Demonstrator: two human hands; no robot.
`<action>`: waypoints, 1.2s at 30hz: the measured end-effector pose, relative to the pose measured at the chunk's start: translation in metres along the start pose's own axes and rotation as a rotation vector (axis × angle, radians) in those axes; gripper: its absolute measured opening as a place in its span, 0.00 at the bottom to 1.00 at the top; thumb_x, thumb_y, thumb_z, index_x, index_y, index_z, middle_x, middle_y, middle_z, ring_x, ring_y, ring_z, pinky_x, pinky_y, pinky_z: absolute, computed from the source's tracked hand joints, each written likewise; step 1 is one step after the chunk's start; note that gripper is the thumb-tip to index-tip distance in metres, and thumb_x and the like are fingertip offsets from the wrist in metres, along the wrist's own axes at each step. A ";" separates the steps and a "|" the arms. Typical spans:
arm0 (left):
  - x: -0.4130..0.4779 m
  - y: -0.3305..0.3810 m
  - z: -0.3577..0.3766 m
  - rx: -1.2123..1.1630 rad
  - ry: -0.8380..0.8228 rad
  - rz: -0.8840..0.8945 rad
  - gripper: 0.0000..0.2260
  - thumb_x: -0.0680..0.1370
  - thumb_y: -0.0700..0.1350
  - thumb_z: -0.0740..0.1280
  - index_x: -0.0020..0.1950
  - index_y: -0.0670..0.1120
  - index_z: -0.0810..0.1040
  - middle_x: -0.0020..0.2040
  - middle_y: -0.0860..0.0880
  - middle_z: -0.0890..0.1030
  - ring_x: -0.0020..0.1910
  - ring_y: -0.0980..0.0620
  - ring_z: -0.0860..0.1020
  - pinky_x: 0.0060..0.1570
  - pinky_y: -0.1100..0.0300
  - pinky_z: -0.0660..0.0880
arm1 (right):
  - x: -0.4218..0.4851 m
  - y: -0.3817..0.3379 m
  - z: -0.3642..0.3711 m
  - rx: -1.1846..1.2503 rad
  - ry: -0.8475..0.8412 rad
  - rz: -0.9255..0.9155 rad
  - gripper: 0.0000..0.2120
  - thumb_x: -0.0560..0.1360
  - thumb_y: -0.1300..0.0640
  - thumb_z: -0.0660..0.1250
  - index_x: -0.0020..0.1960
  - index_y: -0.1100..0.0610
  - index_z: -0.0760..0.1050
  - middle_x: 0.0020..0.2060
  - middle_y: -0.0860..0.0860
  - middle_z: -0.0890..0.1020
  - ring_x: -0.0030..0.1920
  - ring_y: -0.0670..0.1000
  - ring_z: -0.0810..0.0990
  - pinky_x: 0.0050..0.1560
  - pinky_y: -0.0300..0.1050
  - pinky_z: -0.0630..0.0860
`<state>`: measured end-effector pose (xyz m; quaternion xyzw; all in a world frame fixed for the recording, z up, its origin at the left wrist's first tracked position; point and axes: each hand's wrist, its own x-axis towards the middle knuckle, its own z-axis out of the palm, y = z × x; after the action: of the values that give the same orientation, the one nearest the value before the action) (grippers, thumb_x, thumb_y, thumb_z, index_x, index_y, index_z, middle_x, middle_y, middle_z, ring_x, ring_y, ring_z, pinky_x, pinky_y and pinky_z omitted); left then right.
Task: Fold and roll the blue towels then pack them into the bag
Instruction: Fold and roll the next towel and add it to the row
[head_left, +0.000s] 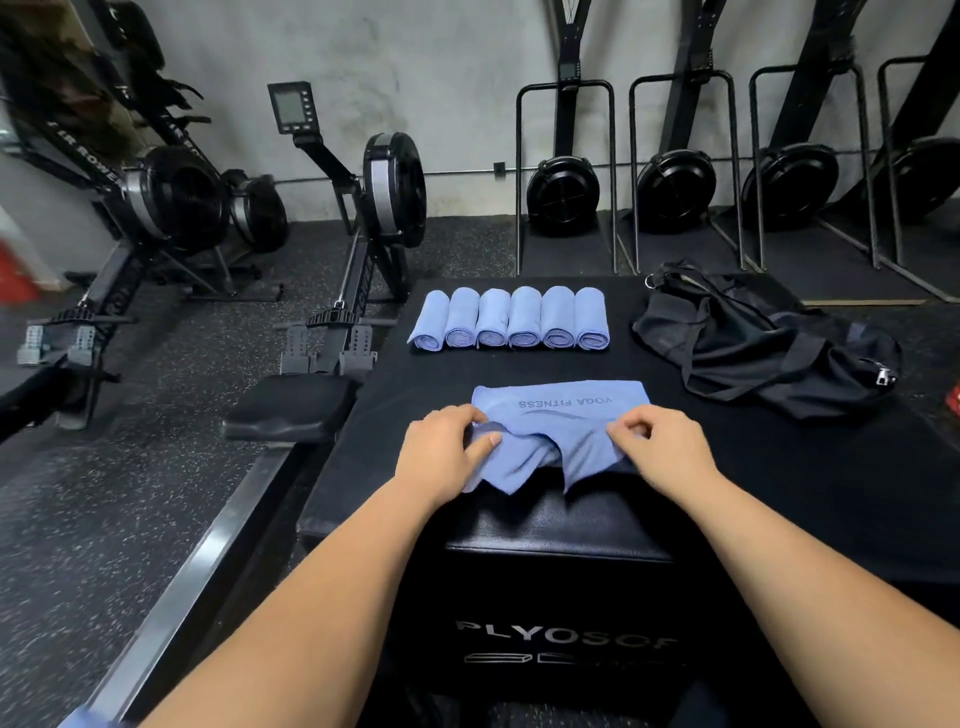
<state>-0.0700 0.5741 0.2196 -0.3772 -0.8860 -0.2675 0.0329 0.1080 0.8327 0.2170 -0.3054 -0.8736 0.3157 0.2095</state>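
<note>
A blue towel (561, 415) printed "YOGA FITNESS" lies partly folded on the black platform (779, 467), its near edge bunched and drooping over a black box. My left hand (444, 452) pinches the towel's left near edge. My right hand (660, 447) pinches its right near edge. Several rolled blue towels (511, 319) stand in a row at the platform's far side. A crumpled black bag (758, 345) lies to their right, a zipper pull showing at its right end.
A black plyo box (561, 597) stands in front of me under the towel's near edge. Rowing machines (363, 208) line the rubber floor at the left. Ski-erg frames (566, 176) stand along the back wall.
</note>
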 end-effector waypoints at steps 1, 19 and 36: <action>-0.001 -0.001 0.002 0.033 -0.060 -0.012 0.13 0.78 0.60 0.69 0.59 0.57 0.80 0.49 0.56 0.82 0.51 0.50 0.80 0.54 0.51 0.76 | -0.001 0.003 -0.001 -0.174 -0.040 -0.038 0.04 0.73 0.47 0.75 0.44 0.44 0.82 0.41 0.42 0.83 0.46 0.50 0.80 0.47 0.46 0.75; -0.013 -0.015 -0.002 -0.111 -0.055 -0.174 0.02 0.78 0.48 0.72 0.46 0.54 0.81 0.41 0.57 0.83 0.43 0.54 0.81 0.48 0.55 0.77 | -0.011 0.008 -0.008 0.066 0.062 -0.174 0.04 0.75 0.51 0.77 0.42 0.46 0.85 0.45 0.41 0.85 0.49 0.48 0.80 0.54 0.46 0.73; -0.008 0.010 0.020 -0.074 -0.165 -0.253 0.17 0.79 0.54 0.70 0.67 0.55 0.79 0.49 0.56 0.83 0.54 0.48 0.81 0.60 0.48 0.77 | -0.016 0.044 -0.021 -0.377 -0.038 -0.138 0.14 0.73 0.48 0.74 0.59 0.42 0.83 0.53 0.43 0.78 0.55 0.52 0.72 0.54 0.53 0.75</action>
<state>-0.0541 0.5846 0.2047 -0.2841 -0.9157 -0.2701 -0.0880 0.1493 0.8578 0.1988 -0.2725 -0.9399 0.1369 0.1534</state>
